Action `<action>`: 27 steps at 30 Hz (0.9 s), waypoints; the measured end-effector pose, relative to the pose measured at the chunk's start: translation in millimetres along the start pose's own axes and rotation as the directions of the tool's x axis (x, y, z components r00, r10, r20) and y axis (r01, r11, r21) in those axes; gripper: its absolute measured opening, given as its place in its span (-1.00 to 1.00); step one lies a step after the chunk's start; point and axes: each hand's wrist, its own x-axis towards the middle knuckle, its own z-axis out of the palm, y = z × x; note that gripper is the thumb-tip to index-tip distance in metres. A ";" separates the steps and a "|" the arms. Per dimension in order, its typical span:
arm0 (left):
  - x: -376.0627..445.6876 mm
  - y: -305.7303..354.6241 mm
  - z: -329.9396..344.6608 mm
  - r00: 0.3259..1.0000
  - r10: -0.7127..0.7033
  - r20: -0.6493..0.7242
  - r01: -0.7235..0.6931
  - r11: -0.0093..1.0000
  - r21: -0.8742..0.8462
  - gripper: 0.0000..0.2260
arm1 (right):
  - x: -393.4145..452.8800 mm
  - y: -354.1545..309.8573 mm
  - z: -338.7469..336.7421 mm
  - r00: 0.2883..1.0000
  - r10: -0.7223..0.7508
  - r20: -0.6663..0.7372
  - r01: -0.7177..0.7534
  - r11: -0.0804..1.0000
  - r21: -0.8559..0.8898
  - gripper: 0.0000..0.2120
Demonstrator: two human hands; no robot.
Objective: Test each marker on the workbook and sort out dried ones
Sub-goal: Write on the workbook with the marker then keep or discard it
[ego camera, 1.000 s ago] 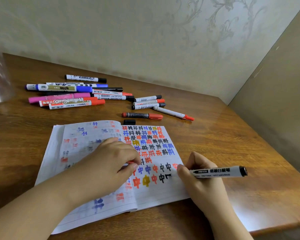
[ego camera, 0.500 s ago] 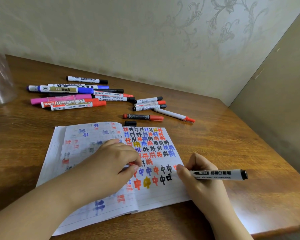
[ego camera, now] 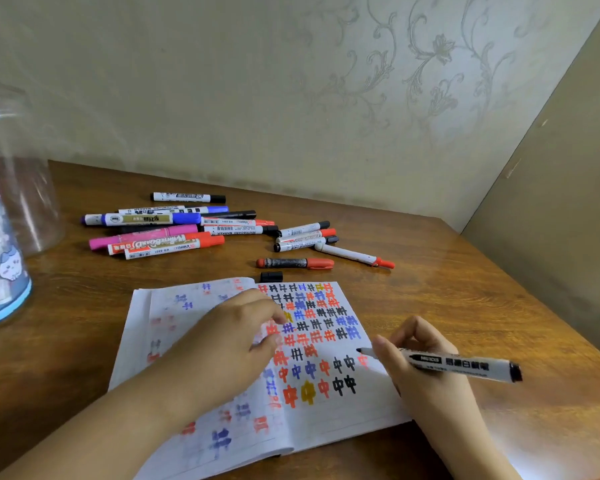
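Observation:
An open workbook [ego camera: 329, 420] lies on the wooden table, its right page covered with rows of black, red, blue and yellow test characters. My right hand [ego camera: 420, 368] grips an uncapped black marker [ego camera: 465, 365], its tip just above the page's right edge. My left hand [ego camera: 229, 344] rests on the workbook's middle, fingers loosely curled, holding the pages flat. Beyond the book lies a pile of several capped markers [ego camera: 174, 230]. A black cap [ego camera: 271, 276] sits at the book's top edge, near a red-capped marker [ego camera: 295, 263].
A clear plastic jar [ego camera: 21, 174] stands at the far left, with a blue-based printed container [ego camera: 0, 271] in front of it. Walls close the table off at the back and right. Bare wood [ego camera: 482, 299] lies right of the workbook.
The black character in the lower row is now finished. My right hand has lifted the marker tip up and to the right, off the paper. My left hand stays on the book.

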 end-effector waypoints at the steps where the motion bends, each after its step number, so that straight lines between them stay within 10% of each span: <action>1: 5.2 -1.0 -4.2 0.999 -0.026 -0.043 0.027 0.999 0.028 -0.85 | 4.4 -5.7 -1.2 0.999 0.021 0.047 -0.021 1.000 0.010 -0.73; 19: 100.6 -40.7 2.3 0.994 -0.109 0.020 0.099 0.950 0.298 -0.89 | 77.7 -23.5 51.7 0.965 0.159 0.207 -0.215 0.935 0.282 -0.80; 27: 31.3 -16.3 -48.3 0.995 -0.098 -0.002 0.095 0.973 -0.212 -0.91 | 59.1 -69.2 44.6 0.968 0.003 0.253 -0.126 0.871 0.475 -0.85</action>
